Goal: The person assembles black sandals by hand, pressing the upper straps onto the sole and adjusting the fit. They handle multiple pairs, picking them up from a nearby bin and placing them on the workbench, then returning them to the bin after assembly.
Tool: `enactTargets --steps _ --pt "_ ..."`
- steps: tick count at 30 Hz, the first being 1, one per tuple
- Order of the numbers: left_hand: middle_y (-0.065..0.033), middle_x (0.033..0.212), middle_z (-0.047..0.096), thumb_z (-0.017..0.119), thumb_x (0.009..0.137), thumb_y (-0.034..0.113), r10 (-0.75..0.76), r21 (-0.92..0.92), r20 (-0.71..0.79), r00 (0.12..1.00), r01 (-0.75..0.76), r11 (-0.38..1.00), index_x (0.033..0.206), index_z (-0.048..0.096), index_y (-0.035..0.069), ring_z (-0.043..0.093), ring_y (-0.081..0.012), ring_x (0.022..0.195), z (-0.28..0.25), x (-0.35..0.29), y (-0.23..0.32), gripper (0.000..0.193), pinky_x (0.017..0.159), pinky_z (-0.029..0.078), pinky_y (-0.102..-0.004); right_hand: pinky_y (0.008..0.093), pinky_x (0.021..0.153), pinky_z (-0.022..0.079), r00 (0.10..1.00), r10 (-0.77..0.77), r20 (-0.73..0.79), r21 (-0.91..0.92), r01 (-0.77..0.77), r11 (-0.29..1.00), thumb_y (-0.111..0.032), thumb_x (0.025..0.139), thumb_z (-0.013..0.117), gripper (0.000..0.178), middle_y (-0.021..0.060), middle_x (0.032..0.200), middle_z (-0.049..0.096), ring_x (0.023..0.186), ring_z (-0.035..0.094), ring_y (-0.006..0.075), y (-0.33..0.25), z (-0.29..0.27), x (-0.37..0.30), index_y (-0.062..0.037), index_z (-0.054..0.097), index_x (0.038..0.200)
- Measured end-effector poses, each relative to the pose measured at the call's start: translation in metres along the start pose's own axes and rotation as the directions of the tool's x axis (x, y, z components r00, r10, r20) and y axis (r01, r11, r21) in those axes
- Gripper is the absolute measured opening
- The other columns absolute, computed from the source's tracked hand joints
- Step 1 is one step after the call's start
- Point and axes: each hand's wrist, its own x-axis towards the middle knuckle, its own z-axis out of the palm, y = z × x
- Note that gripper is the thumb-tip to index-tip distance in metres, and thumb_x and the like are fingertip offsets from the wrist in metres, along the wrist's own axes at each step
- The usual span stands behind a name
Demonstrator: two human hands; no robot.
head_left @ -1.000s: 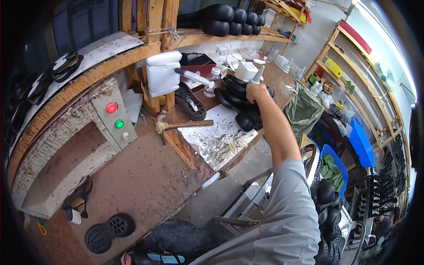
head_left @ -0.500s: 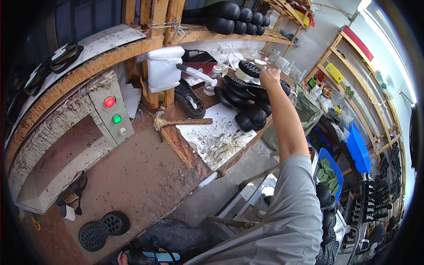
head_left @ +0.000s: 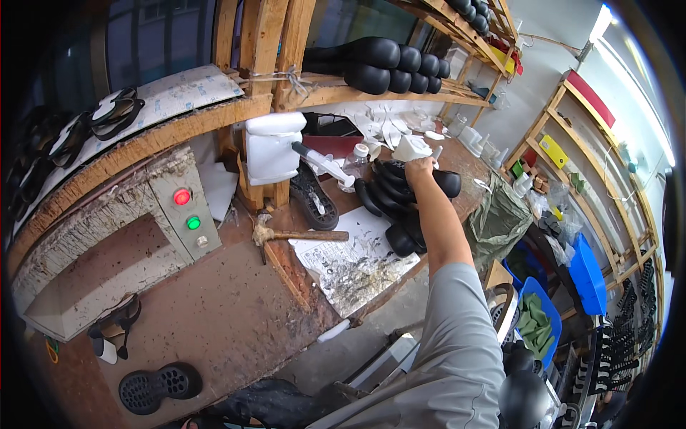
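My right hand (head_left: 420, 166) reaches out over a heap of black shoe soles (head_left: 389, 196) on the far part of the workbench. Its fingers are closed on a black shoe sole (head_left: 389, 170) at the top of the heap, though the fingertips are partly hidden. Just behind the hand is a white container (head_left: 411, 148). A printed paper sheet (head_left: 350, 268), smeared with dried residue, lies beneath the heap's near side. Nowhere in the picture does my left hand show.
A hammer (head_left: 307, 235) lies beside the sheet, near a sole (head_left: 314, 200) and a large syringe (head_left: 325, 166). Closer stand a grey machine (head_left: 171, 207) with lit buttons and another black sole (head_left: 158, 387). Blue bins (head_left: 539, 314) and shelving (head_left: 593, 150) are at the right.
My right hand has come down and slightly nearer, onto the heap. The sole that was raised in front of the white container is now lower, on the heap. The view has tilted up.
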Motion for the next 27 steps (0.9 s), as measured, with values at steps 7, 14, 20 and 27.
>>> enactTargets --steps 7,14,20,27 --pt "-0.0207 0.122 0.054 0.059 0.086 0.023 0.077 -0.071 0.073 0.994 -0.072 0.995 0.117 0.058 -0.001 0.054 -0.0331 0.101 0.005 0.003 -0.012 0.039 0.088 0.046 -0.0423 0.0461 0.069 0.055 0.982 -0.102 -0.156 0.038 0.109 0.993 -0.020 0.086 0.054 0.022 0.0072 0.102 0.069 0.094 0.067 0.0250 0.011 0.018 -0.005 -0.0114 0.072 0.096" --pt "-0.0128 0.104 0.063 0.061 0.080 0.003 0.144 -0.433 0.206 0.968 -0.042 0.900 0.110 0.059 -0.002 0.061 -0.0228 0.092 -0.018 0.047 -0.054 0.031 0.084 0.049 -0.0324 0.0379 0.063 0.054 0.918 -0.202 -0.342 -0.066 0.191 0.979 -0.017 0.079 0.057 0.017 0.0137 0.080 0.070 0.074 0.069 0.0248 0.037 -0.107 -0.139 -0.0086 0.071 0.078" --pt "-0.0076 0.091 0.066 0.062 0.081 0.005 0.138 -0.410 0.267 0.954 -0.018 0.912 0.102 0.063 0.001 0.062 -0.0158 0.083 -0.022 0.063 -0.059 0.021 0.075 0.050 -0.0280 0.0436 0.074 0.050 0.824 -0.424 -0.376 0.149 0.506 0.849 -0.015 0.060 0.072 0.035 0.0178 0.083 0.064 0.080 0.063 0.0356 -0.010 -0.182 -0.318 -0.0029 0.064 0.092" --pt "-0.0087 0.094 0.066 0.059 0.084 0.008 0.055 -0.508 0.333 0.941 0.130 0.851 0.103 0.061 0.000 0.063 -0.0173 0.084 -0.054 0.085 -0.076 0.021 0.080 0.050 -0.0296 0.0402 0.073 0.051 0.334 -0.562 -0.757 0.056 0.890 0.453 -0.006 0.068 0.064 0.027 0.0158 0.088 0.063 0.083 0.065 0.0312 -0.232 -0.311 -0.413 -0.0038 0.054 0.093"
